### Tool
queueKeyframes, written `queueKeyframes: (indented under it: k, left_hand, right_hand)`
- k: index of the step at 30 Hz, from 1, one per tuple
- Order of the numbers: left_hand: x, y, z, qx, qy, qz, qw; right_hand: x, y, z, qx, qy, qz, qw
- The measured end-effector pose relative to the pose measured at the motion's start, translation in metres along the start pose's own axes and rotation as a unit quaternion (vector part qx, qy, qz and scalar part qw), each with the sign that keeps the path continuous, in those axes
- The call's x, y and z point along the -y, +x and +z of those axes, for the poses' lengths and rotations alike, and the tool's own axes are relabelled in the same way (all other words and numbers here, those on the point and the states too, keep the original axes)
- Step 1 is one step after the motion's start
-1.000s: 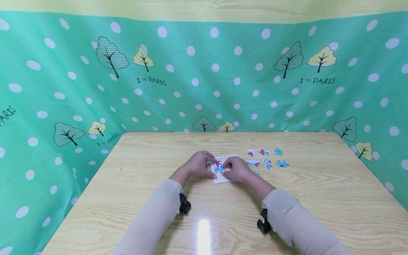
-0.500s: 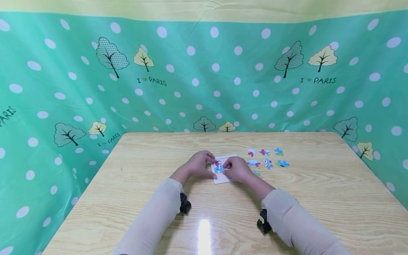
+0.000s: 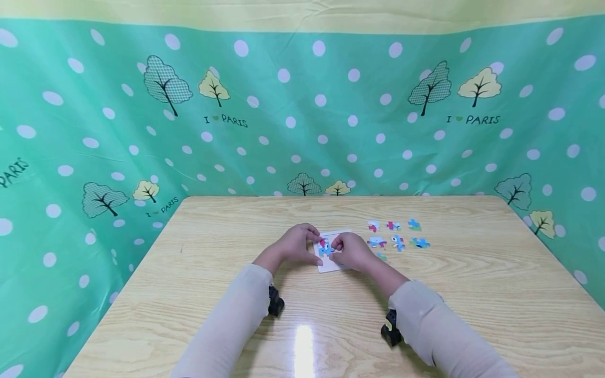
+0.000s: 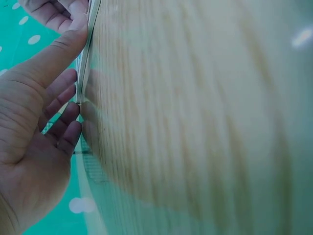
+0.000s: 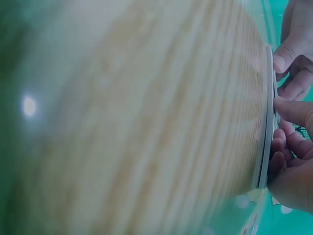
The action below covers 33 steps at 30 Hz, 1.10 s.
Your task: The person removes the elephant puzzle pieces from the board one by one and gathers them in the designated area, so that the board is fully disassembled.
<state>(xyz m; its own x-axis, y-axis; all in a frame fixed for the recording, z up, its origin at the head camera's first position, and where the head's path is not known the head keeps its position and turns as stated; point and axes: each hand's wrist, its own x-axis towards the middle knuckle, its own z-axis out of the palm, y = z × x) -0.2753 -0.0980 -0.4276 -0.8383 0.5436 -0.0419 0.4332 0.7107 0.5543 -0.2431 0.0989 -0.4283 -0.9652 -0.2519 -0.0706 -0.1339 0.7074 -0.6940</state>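
Note:
A small white puzzle board [image 3: 328, 266] lies on the table between the hands, with joined blue and red puzzle pieces [image 3: 323, 245] in its left part. My left hand [image 3: 298, 243] holds the board's left side, thumb at the near corner and fingers farther back; the left wrist view shows the thumb on the board's edge [image 4: 86, 63]. Over the board's right half, my right hand [image 3: 354, 252] pinches a small blue puzzle piece [image 3: 333, 250] against the joined ones; the hand hides most of it. From the side, the right wrist view shows the board [image 5: 265, 147] lying flat.
Several loose puzzle pieces [image 3: 398, 242] lie in rows right of the board; a green-blue one [image 3: 381, 256] is close to my right wrist. The wooden table [image 3: 227, 231] ends at a green dotted curtain [image 3: 264, 115]. Black cameras [image 3: 390, 329] hang under both wrists.
Hardly anything differs. My right fingertips shift very slightly at the blue piece, while the left hand stays on the board and the loose pieces lie as before.

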Motion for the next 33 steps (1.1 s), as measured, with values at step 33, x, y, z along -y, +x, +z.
queueKeyframes:
  k: [33]
  left_hand:
    - [0.0019, -0.0015, -0.0013, 0.002, -0.019, -0.007, 0.9998]
  right_hand:
    - [-0.0026, -0.0019, -0.0069, 0.001, 0.038, -0.032, 0.9988]
